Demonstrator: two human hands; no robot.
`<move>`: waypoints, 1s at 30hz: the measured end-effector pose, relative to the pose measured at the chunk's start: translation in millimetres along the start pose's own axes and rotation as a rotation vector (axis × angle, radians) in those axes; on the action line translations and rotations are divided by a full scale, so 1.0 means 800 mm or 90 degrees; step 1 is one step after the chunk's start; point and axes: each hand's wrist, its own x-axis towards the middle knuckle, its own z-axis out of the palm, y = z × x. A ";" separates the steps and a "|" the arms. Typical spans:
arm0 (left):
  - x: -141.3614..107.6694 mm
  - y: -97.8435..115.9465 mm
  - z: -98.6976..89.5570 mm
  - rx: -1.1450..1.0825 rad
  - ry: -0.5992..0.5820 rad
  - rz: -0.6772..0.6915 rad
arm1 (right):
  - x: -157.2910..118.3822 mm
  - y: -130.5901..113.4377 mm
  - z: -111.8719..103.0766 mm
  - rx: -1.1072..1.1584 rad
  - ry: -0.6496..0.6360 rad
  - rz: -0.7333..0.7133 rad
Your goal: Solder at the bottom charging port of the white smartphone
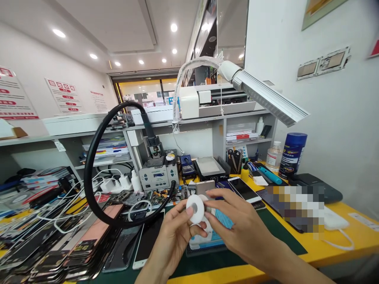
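Yellow bench (364,238) runs under a green mat (278,225), and pixel blocks mask part of its right side. Both forearms are cut off at the near edge. A blue-and-white item (224,218) on the mat sits partly hidden behind the hands. Far right, a clear bottle (274,156) contains colourless liquid. Above the mat, the left hand (174,227) pinches a white spool (199,213) between thumb and fingers; the right hand (238,219) comes from the right, fingers bent beside the spool, its grip impossible to tell.
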 end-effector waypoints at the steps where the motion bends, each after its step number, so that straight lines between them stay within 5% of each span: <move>1: -0.002 0.000 -0.001 0.007 -0.001 0.003 | 0.000 -0.002 0.002 -0.004 -0.001 -0.007; 8: -0.020 -0.003 -0.021 0.117 0.016 0.040 | -0.003 -0.011 0.003 0.020 0.033 -0.047; 15: -0.049 0.001 -0.041 0.279 0.025 0.123 | -0.005 -0.015 -0.011 0.171 -0.047 0.099; 25: -0.064 0.024 -0.038 0.483 0.042 0.222 | -0.004 -0.011 -0.006 0.268 -0.176 0.236; 30: -0.049 0.042 -0.047 0.503 0.057 0.227 | 0.051 0.043 -0.022 0.198 -0.199 0.293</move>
